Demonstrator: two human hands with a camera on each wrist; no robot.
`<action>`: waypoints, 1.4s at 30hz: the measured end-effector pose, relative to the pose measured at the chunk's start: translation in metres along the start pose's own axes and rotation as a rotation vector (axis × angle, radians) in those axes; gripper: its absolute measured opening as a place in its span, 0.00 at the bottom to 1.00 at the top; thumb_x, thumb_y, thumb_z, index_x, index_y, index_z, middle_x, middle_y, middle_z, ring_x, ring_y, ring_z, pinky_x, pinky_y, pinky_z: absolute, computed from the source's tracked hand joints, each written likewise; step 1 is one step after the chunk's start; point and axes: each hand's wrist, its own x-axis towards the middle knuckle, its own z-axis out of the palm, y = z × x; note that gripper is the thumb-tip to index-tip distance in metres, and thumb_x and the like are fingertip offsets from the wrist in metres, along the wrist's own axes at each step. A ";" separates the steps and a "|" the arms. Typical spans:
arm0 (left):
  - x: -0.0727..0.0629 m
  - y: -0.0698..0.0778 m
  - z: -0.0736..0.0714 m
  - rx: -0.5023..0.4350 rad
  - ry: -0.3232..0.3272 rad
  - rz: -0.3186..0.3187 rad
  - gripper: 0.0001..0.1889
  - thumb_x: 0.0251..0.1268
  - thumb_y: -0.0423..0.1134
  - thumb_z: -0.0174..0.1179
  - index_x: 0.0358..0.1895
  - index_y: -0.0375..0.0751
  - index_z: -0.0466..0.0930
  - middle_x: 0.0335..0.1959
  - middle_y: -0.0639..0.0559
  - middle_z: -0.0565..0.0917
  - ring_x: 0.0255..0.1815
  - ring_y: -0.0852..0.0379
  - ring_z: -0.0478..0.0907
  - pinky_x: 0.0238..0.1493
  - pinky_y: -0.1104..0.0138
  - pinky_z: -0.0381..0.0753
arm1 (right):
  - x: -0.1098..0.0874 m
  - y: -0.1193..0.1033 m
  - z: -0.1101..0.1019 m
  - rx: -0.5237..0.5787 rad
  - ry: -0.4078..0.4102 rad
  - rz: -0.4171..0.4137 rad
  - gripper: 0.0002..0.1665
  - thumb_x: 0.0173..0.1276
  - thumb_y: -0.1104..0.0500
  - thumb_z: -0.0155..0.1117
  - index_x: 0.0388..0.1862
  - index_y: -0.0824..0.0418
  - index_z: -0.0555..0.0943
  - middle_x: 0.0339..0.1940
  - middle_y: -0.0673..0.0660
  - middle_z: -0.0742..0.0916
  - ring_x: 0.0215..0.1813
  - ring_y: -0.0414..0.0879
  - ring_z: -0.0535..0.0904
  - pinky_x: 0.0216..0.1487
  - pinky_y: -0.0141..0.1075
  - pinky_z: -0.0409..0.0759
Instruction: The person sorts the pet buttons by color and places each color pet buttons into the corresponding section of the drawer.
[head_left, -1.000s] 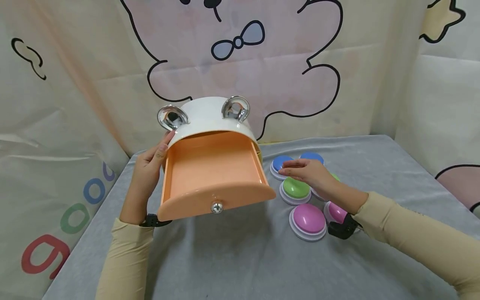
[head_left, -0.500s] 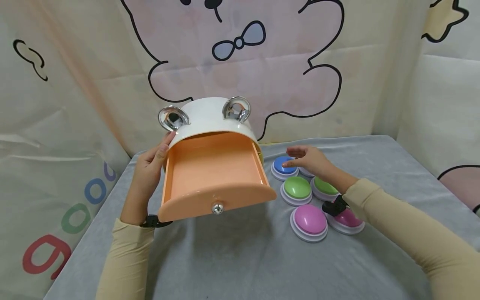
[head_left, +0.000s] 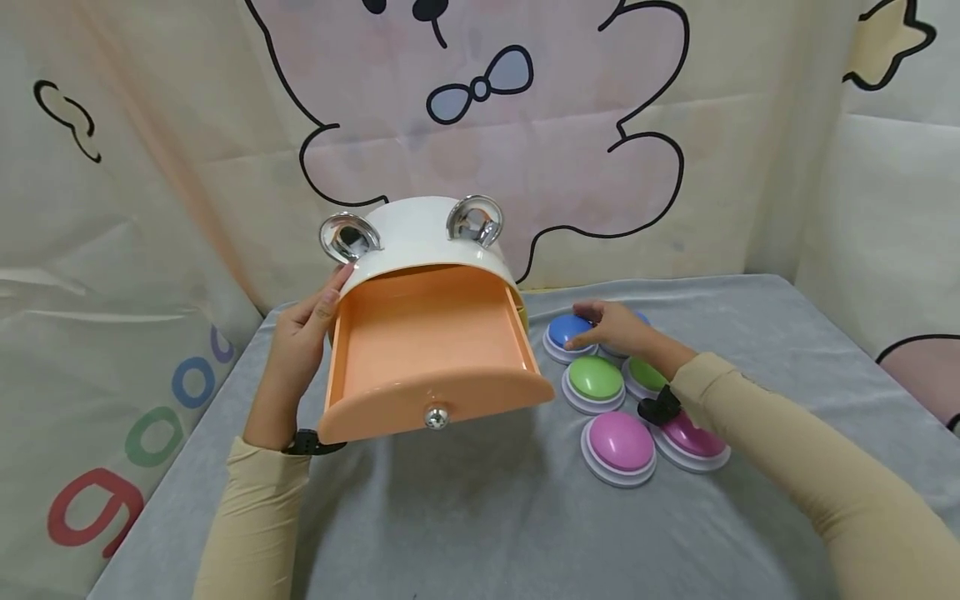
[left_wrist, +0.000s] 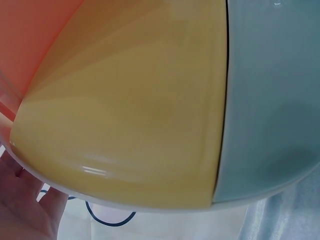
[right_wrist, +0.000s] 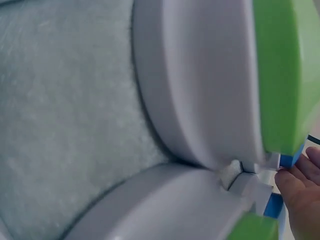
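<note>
My left hand (head_left: 296, 337) grips the left side of a white rounded drawer box (head_left: 412, 225), tilted with two silver bell-shaped pieces on top. Its orange drawer (head_left: 427, 333) is pulled out and holds nothing; a silver knob (head_left: 437, 417) sits on its front. Yellow (left_wrist: 130, 110) and pale blue panels (left_wrist: 272, 100) of the box fill the left wrist view, with fingers at the rim. My right hand (head_left: 618, 327) has thumb and fingers around the right side of a blue push button (head_left: 567, 330) with a white base. In the right wrist view, its fingertips (right_wrist: 287, 182) meet the blue parts.
Another blue button (head_left: 640, 318) is mostly hidden behind the right hand. Two green buttons (head_left: 596, 379) and two pink buttons (head_left: 621, 442) stand in rows nearer me. A grey cloth (head_left: 465, 517) covers the table, with printed fabric walls (head_left: 720, 192) around it.
My right hand rose off the blue buttons, shifted slightly, then came down onto the left blue one with its fingers closing in. The left hand and the drawer box stayed in place.
</note>
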 end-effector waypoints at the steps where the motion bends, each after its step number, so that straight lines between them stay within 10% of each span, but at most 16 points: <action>1: 0.000 0.000 0.000 -0.001 0.002 0.001 0.23 0.79 0.55 0.44 0.71 0.58 0.70 0.76 0.55 0.66 0.80 0.59 0.57 0.77 0.51 0.62 | 0.001 0.000 0.000 -0.020 -0.005 0.006 0.52 0.61 0.52 0.75 0.76 0.71 0.60 0.76 0.70 0.67 0.79 0.64 0.60 0.79 0.54 0.59; 21: 0.003 0.000 0.001 -0.001 0.006 0.009 0.24 0.79 0.56 0.43 0.71 0.56 0.70 0.76 0.52 0.67 0.80 0.57 0.58 0.76 0.50 0.63 | 0.007 0.002 0.007 -0.137 0.048 0.081 0.54 0.57 0.50 0.77 0.76 0.66 0.62 0.75 0.71 0.68 0.76 0.66 0.63 0.77 0.58 0.60; 42: 0.000 -0.002 0.001 -0.004 0.020 0.031 0.23 0.80 0.53 0.43 0.71 0.55 0.71 0.75 0.52 0.68 0.80 0.59 0.58 0.76 0.54 0.64 | -0.049 -0.046 -0.032 0.149 0.101 0.110 0.51 0.61 0.45 0.74 0.78 0.56 0.63 0.78 0.63 0.67 0.79 0.61 0.61 0.77 0.56 0.63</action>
